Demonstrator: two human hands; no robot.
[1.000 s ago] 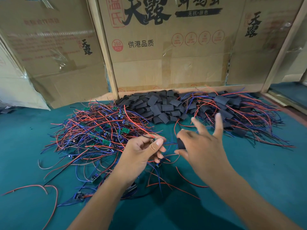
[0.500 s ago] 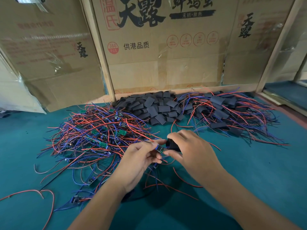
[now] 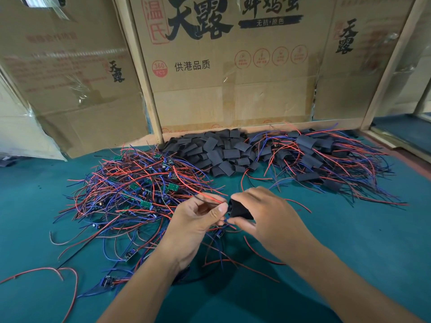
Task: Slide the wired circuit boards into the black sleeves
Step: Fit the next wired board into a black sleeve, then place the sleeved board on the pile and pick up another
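Over the teal counter (image 3: 349, 241) the two hands meet at the centre of the view. The right hand (image 3: 268, 217) pinches a black sleeve (image 3: 240, 209) between thumb and curled fingers, its open end turned toward the left hand (image 3: 198, 220). The left hand's thumb and fingers are closed on thin red and blue wires (image 3: 210, 198) right at the sleeve's mouth; the board on those wires is hidden by the fingers and the sleeve, so how far in it sits cannot be told. Loose red and blue leads trail down from the hands across the counter beneath both forearms. To the left, just beyond the left hand, lies a tangled heap of wired circuit boards (image 3: 140, 183), small green boards showing among the red and blue strands, with a few stray boards (image 3: 107, 280) and a long red wire (image 3: 46, 271) nearer the front edge. Behind the hands, against the back wall, sits a pile of empty black sleeves (image 3: 217, 152). To its right is a spread of sleeved boards (image 3: 314, 157), with wires fanning outward from the dark covers. Cardboard cartons (image 3: 233, 66) printed with large Chinese characters stand upright along the back, separated by pale wooden posts (image 3: 142, 73). Nothing lies between the hands and the sleeve pile except a few stray wire ends.
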